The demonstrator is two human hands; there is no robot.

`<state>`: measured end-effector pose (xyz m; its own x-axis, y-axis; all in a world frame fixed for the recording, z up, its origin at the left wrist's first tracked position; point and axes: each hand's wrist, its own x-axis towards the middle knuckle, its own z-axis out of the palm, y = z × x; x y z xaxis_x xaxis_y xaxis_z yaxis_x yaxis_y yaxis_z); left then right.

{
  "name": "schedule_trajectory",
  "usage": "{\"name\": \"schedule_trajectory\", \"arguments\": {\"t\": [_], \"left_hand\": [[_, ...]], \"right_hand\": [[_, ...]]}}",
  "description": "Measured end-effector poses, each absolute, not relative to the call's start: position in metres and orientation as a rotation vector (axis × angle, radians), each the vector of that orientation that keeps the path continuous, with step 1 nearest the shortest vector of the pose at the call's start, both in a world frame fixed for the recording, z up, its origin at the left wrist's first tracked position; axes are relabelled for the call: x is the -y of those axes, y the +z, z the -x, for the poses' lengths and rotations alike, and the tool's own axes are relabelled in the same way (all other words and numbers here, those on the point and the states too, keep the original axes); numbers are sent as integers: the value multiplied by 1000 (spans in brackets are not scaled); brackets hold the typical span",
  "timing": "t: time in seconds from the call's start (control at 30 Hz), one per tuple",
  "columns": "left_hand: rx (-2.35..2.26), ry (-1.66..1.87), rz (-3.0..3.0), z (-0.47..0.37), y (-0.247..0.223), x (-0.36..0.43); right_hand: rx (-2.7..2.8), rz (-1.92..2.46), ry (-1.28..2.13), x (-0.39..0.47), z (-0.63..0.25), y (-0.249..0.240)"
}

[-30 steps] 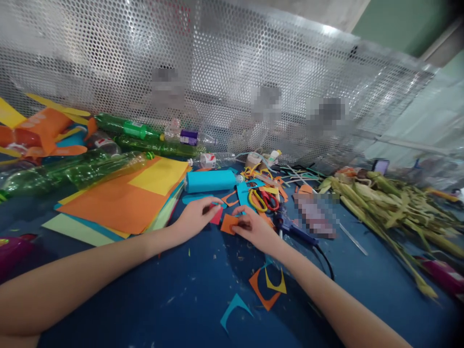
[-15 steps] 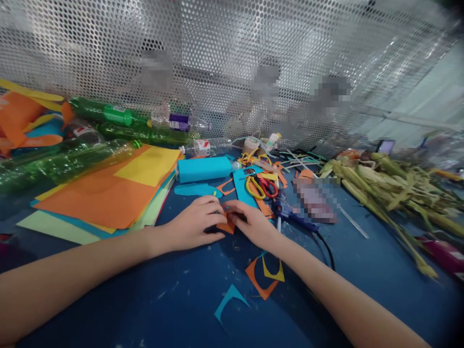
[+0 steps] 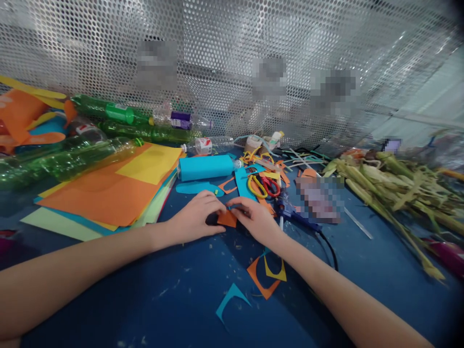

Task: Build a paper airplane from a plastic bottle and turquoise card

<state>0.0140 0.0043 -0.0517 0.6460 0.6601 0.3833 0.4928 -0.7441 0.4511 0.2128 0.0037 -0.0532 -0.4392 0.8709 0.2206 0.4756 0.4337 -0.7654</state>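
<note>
Between my hands is a small orange paper piece [image 3: 227,219], low over the blue table. My left hand [image 3: 197,216] curls at its left side, fingertips on the upper edge and the thumb lower down. From the right, the bent fingers of my right hand [image 3: 255,218] grip the paper's upper corner. A tiny blue bit shows by those fingertips; its kind is unclear. Just beyond lie a bottle wrapped in blue paper [image 3: 206,167] and a flat blue paper cutout [image 3: 195,188]. Scissors with yellow and red handles [image 3: 256,186] and a blue glue gun [image 3: 299,220] rest beyond my right hand.
Stacked coloured paper [image 3: 105,193] lies left, with green plastic bottles [image 3: 90,157] behind it. Paper offcuts [image 3: 266,275] are scattered in front. Corn husks [image 3: 395,188] cover the right side. A perforated metal screen [image 3: 224,58] rises at the back, with blurred figures visible in it.
My left fingers have drawn in slightly, and more of the orange paper shows between my hands. The whole view has shifted a little; the other things stay in place.
</note>
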Motion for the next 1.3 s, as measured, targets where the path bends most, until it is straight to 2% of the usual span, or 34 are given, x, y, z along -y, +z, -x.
{"name": "schedule_trajectory", "arguments": {"t": [0.2, 0.4, 0.77, 1.03, 1.3], "left_hand": [[-804, 795, -2689, -13, -50, -2], [-711, 752, -2737, -11, -51, -3], [-813, 714, -2586, -13, -47, -3], [-788, 671, -2600, -14, -47, -5], [-840, 653, -2507, -15, -48, -7]], "right_hand": [[2152, 1117, 784, -6, -212, -53], [2287, 1158, 537, 5, -211, -32], [2415, 1249, 675, 3, -214, -37], [2409, 1346, 601, 2, -214, -41], [2386, 1218, 737, 4, -217, -37]]}}
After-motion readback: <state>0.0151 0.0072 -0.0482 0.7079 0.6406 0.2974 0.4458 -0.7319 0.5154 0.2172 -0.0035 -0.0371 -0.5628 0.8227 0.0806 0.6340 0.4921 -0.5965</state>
